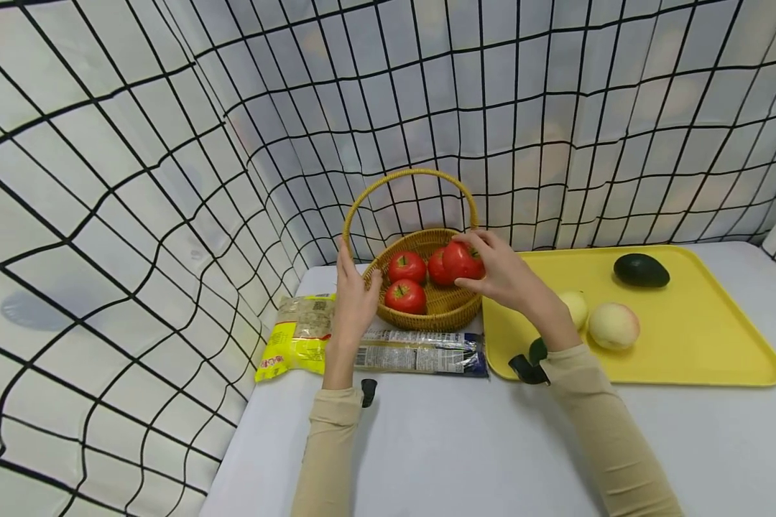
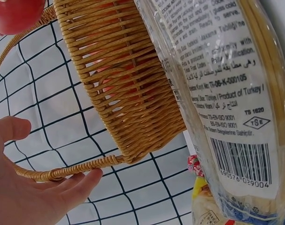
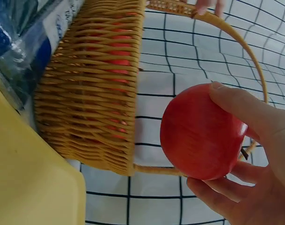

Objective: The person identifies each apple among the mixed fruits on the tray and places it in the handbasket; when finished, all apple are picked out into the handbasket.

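Observation:
My right hand [image 1: 506,270] holds a red apple [image 3: 201,133] between thumb and fingers over the right side of a wicker basket [image 1: 436,323]. In the right wrist view the apple is above the basket's rim, with its dark stem toward my palm. Several more red apples [image 1: 406,296] lie inside the basket. At the basket's left side, my left hand [image 1: 354,301] has its fingers nearly straight against the lower end of the tall arched handle [image 2: 81,167]. Its thumb stands apart from the handle in the left wrist view.
A long clear-and-blue pasta packet [image 1: 420,352] lies before the basket, and a yellow food bag [image 1: 297,334] lies left. On the right, a yellow tray [image 1: 698,345] bears an avocado [image 1: 641,271], a peach [image 1: 613,325] and a pale yellow fruit [image 1: 575,307]. Black netting rises behind and left.

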A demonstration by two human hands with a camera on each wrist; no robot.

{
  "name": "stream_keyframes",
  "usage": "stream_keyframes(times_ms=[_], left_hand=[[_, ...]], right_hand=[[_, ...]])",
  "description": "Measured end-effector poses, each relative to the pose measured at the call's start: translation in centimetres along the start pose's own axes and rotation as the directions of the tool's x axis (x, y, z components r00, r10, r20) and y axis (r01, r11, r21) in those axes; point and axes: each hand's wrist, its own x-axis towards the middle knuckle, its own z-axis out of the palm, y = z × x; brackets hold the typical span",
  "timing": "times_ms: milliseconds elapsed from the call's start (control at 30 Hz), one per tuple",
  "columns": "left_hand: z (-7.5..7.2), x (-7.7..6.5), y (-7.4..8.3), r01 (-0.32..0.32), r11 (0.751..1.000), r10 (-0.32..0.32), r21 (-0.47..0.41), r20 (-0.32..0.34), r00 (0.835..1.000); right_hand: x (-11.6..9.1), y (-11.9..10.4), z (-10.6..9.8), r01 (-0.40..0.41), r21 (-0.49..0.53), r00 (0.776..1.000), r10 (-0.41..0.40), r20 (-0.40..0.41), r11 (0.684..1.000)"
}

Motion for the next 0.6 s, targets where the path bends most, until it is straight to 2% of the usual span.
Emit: stream_keyframes(times_ms=[367,600], left_hand=[[0.1,0.1,0.1,-0.003,1.0,0.003,0.013,-0.004,1.0],[0.1,0.0,0.0,0.002,1.0,-0.002,0.004,-0.002,1.0]], right_hand=[[0.7,0.9,3.0,-0.065,-0.015,0.997,0.066,0.038,0.998],[0.7,0.9,4.5,-0.092,-0.125,0.992,0.102,0.077,0.988]])
